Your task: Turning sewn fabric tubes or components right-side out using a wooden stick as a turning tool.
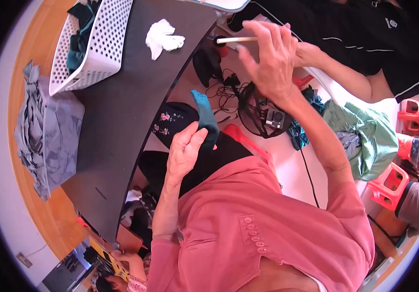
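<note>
Teal cloth piece (208,120): just right of the dark table (109,131), pinched tightly in the left hand (185,150). Right hand (273,65), farther off, appears to hold a pale stick (236,40), apart from the cloth. Judgement: piece unfinished; remaining steps cannot be told. More teal fabric (76,51) lies in the white basket (111,41), far left.

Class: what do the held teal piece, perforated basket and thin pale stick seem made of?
Teal piece: fabric, perhaps velvety; it bends softly without gloss. Basket: probably plastic, smooth and white, with regular holes. Stick: pale, smooth-looking; wood or plastic, too small to tell.
</note>
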Available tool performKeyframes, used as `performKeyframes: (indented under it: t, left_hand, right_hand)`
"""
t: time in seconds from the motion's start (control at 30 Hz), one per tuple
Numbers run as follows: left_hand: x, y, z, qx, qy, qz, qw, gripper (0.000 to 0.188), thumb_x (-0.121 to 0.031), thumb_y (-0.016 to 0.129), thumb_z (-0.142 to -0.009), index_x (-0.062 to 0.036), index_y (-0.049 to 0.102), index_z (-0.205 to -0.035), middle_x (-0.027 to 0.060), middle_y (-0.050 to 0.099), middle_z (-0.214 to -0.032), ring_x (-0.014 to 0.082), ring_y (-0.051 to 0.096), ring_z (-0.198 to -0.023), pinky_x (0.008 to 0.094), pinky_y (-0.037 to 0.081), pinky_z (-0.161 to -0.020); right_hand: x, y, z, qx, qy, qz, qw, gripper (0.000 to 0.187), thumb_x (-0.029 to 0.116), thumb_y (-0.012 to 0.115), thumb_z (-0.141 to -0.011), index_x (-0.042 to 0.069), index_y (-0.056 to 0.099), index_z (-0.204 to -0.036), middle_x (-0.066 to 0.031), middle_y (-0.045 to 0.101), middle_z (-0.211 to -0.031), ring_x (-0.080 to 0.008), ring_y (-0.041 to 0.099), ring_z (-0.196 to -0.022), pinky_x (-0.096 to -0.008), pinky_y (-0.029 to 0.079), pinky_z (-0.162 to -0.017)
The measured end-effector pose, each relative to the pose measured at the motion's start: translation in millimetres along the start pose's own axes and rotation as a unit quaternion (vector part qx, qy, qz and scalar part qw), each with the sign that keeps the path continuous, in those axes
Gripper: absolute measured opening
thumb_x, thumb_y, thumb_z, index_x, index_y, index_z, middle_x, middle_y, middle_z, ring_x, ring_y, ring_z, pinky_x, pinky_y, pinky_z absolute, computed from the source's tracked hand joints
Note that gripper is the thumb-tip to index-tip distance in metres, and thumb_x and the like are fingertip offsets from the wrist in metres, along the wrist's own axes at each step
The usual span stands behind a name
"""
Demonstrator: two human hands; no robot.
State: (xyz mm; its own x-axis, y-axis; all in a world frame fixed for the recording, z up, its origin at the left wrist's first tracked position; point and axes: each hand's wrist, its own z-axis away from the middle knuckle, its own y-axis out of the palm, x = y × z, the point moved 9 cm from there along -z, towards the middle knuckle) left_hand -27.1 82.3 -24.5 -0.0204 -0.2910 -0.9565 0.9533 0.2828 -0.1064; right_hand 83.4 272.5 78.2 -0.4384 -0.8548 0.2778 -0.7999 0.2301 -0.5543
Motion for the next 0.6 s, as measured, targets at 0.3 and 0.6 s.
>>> performKeyframes:
  t: [0.3,0.6]
  left_hand:
    - [-4,-12,30,-0.052,0.074,-0.143,0.986,0.013,-0.008,0.057,-0.09,0.0029,0.052,-0.086,0.0127,0.049,-0.066,0.0197,0.047,-0.054,0.0311,0.04,-0.052]
    - [-11,-21,72,-0.158,0.114,-0.186,0.963,0.01,-0.002,0.058,-0.084,0.0033,0.056,-0.092,0.0137,0.052,-0.069,0.0307,0.05,-0.069,0.0368,0.043,-0.065]
  right_hand:
    - [63,17,3,0.123,-0.069,-0.141,0.98,0.014,0.006,0.059,-0.082,0.006,0.057,-0.097,-0.0066,0.059,-0.074,-0.0259,0.057,-0.063,-0.0358,0.042,-0.058]
    - [135,58,70,0.358,0.016,-0.267,0.895,0.024,0.026,0.065,-0.085,0.003,0.058,-0.079,-0.0102,0.058,-0.067,-0.0259,0.057,-0.054,-0.0328,0.044,-0.049]
